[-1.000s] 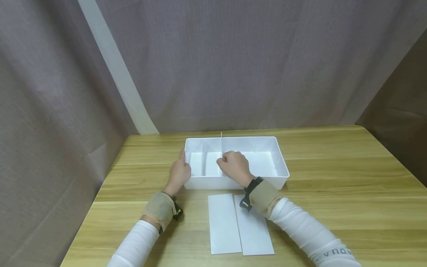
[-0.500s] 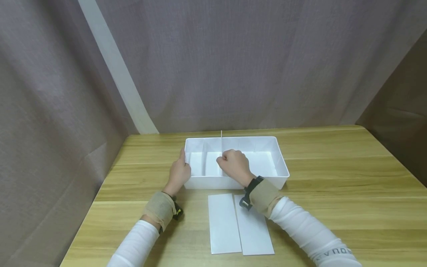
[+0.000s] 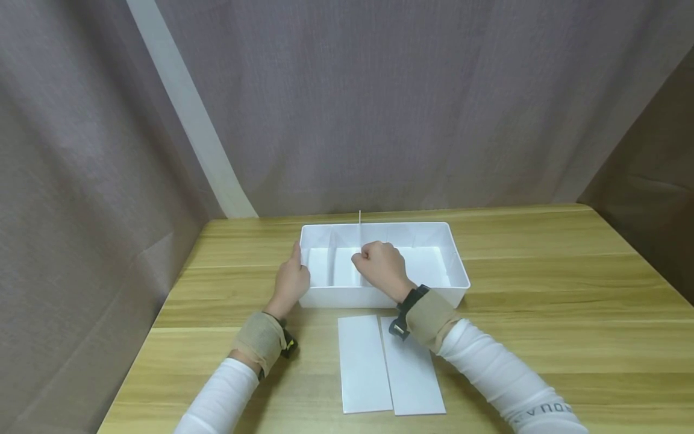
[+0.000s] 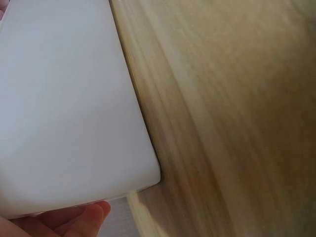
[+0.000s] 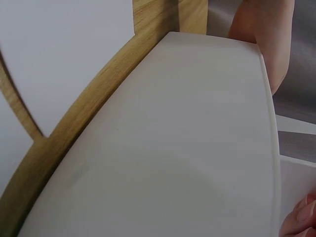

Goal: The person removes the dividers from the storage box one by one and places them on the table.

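Observation:
A white plastic organizer box (image 3: 336,297) stands lengthwise near the table's back edge. My left hand (image 3: 290,280) holds its left end, the index finger lying along the side wall; in the left wrist view fingers (image 4: 89,219) show beside the box's end. Inside the box, my right hand (image 3: 381,268) grips a thin white divider (image 3: 360,232), whose far end sticks up above the back rim. Its near part is hidden behind the hand. Another divider (image 3: 331,259) stands across the box further left. In the right wrist view, curled fingertips (image 5: 304,215) show beyond the near wall.
Two flat white panels, a left one (image 3: 364,364) and a right one (image 3: 414,377), lie side by side on the wooden table (image 3: 542,313) in front of the box. My right wrist is above the right panel. A grey curtain (image 3: 406,108) hangs behind the table.
The far end of the divider in my right hand has risen slightly above the back rim. My right hand has barely shifted; the left hand and box look still.

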Motion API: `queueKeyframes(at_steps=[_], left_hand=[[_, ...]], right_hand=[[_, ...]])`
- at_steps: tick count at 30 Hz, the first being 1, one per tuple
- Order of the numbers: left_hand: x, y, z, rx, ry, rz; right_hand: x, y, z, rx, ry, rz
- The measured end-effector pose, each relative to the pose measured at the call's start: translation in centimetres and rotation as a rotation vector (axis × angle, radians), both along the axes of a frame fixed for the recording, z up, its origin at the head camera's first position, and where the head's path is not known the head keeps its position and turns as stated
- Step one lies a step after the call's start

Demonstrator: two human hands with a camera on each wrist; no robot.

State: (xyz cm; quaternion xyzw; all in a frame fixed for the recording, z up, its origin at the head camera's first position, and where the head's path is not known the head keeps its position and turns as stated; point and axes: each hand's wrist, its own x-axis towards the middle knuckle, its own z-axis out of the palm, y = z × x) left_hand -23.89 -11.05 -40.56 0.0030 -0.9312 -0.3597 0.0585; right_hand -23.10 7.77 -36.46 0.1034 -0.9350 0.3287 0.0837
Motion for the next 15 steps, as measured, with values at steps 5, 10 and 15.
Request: queueKeyframes(at_steps=[5, 10, 15], left_hand=[[0.01, 0.03, 0.05, -0.001, 0.001, -0.004], [-0.02, 0.0, 0.06, 0.002, -0.006, -0.007], [-0.06, 0.02, 0.0, 0.006, -0.01, -0.006]], right_hand=[[0.06, 0.0, 0.13, 0.004, 0.007, 0.002], [0.0, -0.03, 0.15, 0.004, 0.025, 0.001], [0.02, 0.02, 0.25, 0.009, 0.03, -0.001]])
